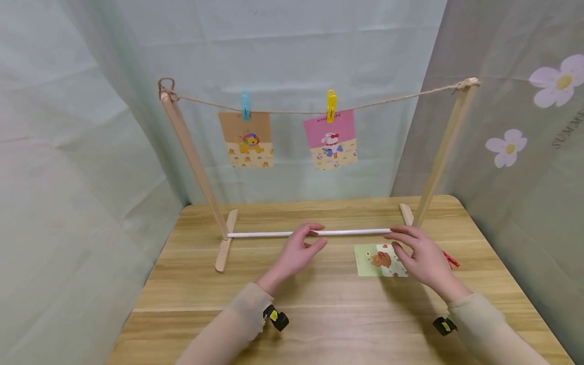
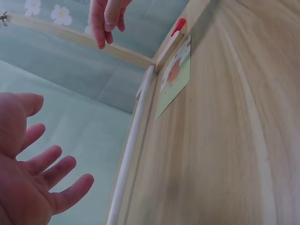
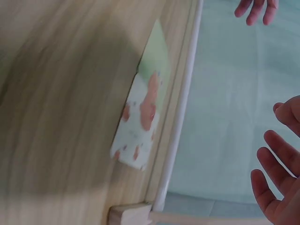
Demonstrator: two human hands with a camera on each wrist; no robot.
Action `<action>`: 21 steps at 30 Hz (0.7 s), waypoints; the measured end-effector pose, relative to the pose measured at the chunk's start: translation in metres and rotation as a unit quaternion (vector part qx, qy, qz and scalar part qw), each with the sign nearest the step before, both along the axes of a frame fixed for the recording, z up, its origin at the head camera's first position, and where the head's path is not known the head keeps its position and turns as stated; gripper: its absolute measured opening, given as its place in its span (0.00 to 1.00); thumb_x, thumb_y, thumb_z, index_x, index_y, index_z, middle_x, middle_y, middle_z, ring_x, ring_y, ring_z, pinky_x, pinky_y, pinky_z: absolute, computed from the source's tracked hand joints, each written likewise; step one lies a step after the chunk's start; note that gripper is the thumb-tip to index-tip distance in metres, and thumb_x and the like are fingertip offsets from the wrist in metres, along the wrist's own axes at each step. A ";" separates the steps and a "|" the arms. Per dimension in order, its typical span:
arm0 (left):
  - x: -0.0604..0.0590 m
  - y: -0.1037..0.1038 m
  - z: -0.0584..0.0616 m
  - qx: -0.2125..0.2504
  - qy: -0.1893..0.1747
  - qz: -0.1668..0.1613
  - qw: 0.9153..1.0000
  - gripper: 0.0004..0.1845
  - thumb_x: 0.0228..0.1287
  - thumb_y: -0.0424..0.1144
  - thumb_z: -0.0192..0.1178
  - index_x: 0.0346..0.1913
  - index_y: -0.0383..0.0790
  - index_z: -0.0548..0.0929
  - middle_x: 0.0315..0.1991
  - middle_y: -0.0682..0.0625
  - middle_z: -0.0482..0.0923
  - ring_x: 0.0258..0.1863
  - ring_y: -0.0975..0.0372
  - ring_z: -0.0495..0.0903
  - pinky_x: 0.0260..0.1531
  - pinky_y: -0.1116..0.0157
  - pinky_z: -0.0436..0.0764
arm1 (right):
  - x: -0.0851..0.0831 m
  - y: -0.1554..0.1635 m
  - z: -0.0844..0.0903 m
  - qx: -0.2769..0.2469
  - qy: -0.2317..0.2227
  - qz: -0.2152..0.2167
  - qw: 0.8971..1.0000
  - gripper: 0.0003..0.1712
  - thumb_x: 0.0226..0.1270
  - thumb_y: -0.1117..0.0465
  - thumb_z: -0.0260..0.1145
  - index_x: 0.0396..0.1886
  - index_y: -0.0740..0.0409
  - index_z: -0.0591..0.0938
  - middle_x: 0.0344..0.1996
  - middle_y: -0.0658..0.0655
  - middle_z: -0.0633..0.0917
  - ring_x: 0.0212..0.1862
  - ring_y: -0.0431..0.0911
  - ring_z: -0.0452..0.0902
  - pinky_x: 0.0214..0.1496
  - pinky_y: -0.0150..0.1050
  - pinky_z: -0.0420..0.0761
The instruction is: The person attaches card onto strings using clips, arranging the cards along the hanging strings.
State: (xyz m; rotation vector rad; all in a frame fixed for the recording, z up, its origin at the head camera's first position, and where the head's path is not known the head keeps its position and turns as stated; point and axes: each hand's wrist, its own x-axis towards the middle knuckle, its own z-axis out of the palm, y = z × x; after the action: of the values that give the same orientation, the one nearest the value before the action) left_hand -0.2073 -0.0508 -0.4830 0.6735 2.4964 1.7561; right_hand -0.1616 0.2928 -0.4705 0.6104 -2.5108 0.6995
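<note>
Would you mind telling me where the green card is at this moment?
In the head view the green card lies flat on the table, right of centre, just in front of the white rod and partly under the right hand.

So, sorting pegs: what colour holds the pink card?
Yellow peg, clearest in the head view.

card: a small green and white paper card [image 1: 380, 260] with a brown animal picture
pose: lying flat, picture side up
place: on the right part of the wooden table, just on the near side of the white bar
red clip: a small red plastic clip [image 1: 451, 260] lying on the table, right of the card
</note>
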 end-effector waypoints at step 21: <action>-0.005 0.042 -0.016 -0.036 -0.039 -0.035 0.998 0.23 0.77 0.43 0.67 0.69 0.40 0.79 0.67 0.41 0.80 0.64 0.48 0.79 0.61 0.47 0.82 | 0.019 0.043 -0.022 0.002 -0.037 -0.046 0.998 0.16 0.66 0.73 0.74 0.51 0.58 0.91 0.56 0.64 0.86 0.59 0.65 0.80 0.54 0.64 0.79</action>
State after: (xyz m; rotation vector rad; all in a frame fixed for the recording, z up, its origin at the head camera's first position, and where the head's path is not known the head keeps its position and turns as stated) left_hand -0.2124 -0.0085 -0.4991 0.6659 2.4398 1.6296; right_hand -0.1425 0.3358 -0.4923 0.4751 -2.5900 0.6940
